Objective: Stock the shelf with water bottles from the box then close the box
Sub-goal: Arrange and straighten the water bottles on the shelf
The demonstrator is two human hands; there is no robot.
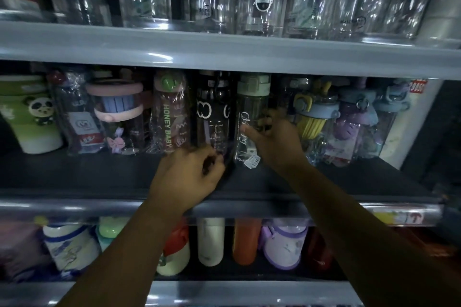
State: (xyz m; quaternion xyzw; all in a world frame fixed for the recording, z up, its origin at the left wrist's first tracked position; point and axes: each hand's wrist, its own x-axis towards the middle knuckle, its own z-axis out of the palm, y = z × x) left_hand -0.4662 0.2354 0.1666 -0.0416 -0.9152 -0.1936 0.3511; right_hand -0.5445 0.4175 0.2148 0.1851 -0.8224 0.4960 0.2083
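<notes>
Water bottles stand in a row on the dark middle shelf (99,177). My left hand (187,177) curls its fingers around the base of a dark bottle (212,112) with white markings, which stands upright at the row's centre. Right beside it stands a clear bottle (249,112) with a pale green lid and a white tag at its foot. My right hand (277,142) grips this clear bottle from the right, thumb across its front. The box is out of view.
A pink "Honey Baby" bottle (169,117) sits left of the dark one, and a yellow and blue bottle (314,117) sits right of my right hand. A grey upper shelf (224,50) carries clear bottles. The lower shelf holds a white flask (210,242) and an orange flask (247,242).
</notes>
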